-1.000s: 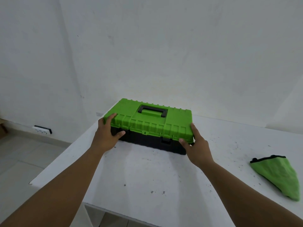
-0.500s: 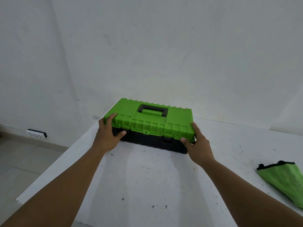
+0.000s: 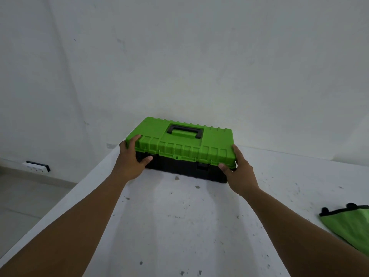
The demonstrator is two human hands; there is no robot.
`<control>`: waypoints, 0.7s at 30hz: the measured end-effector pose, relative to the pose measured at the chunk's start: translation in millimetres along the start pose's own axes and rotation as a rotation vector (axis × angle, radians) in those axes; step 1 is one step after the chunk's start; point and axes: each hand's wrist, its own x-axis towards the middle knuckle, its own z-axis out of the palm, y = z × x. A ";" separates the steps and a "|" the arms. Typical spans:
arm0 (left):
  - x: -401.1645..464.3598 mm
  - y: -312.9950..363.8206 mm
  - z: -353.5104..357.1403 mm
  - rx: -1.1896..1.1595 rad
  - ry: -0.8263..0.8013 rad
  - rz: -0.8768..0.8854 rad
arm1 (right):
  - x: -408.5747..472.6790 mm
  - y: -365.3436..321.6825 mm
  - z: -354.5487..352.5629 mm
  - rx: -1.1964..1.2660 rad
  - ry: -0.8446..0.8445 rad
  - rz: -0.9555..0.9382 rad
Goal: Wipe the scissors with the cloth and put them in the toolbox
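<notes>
Both hands (image 3: 130, 160) grip the closed toolbox's (image 3: 180, 150) ends.

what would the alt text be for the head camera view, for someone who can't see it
A person's left hand and right hand grip the two ends of a closed toolbox with a green lid and black base, on a speckled white table against a white wall. A green cloth lies at the table's right edge; no scissors are visible.

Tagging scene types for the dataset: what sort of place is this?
Probably a bare utility or workshop room, though little shows. A speckled, stained white table stands against plain white walls, a green toolbox on it, and a power strip by the tiled floor.
</notes>
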 end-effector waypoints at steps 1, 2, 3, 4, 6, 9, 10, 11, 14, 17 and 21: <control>1.1 0.6 0.8 0.005 0.003 0.003 | 1.5 0.0 0.4 0.004 0.000 0.001; 1.9 0.7 1.5 0.010 0.008 0.007 | 2.9 0.5 1.0 0.004 0.000 0.002; 2.5 0.6 1.9 0.012 0.012 0.009 | 3.8 0.2 1.2 0.001 -0.002 0.004; 3.4 -0.6 2.7 0.014 0.015 0.012 | 5.7 1.5 2.0 0.002 -0.001 0.002; 3.7 -1.3 3.3 0.016 0.011 0.012 | 6.7 2.3 1.7 0.008 -0.002 -0.002; 3.6 0.8 1.9 0.037 0.007 0.009 | 6.3 0.1 -0.6 -0.008 0.000 -0.004; 3.7 1.7 0.7 0.048 -0.002 0.001 | 6.3 -0.3 -1.6 -0.032 -0.001 -0.004; 4.4 2.7 -0.2 0.067 -0.013 -0.007 | 5.7 -1.8 -2.9 -0.077 -0.007 -0.003; 5.4 7.0 -1.7 0.160 -0.029 -0.028 | 3.7 -7.9 -10.2 -0.178 -0.016 0.013; -3.3 18.9 -0.7 0.298 -0.021 -0.080 | -0.8 -15.2 -20.7 -0.156 -0.007 0.069; -25.5 42.5 3.3 0.436 -0.119 -0.144 | -13.9 -19.9 -42.2 -0.263 -0.044 0.148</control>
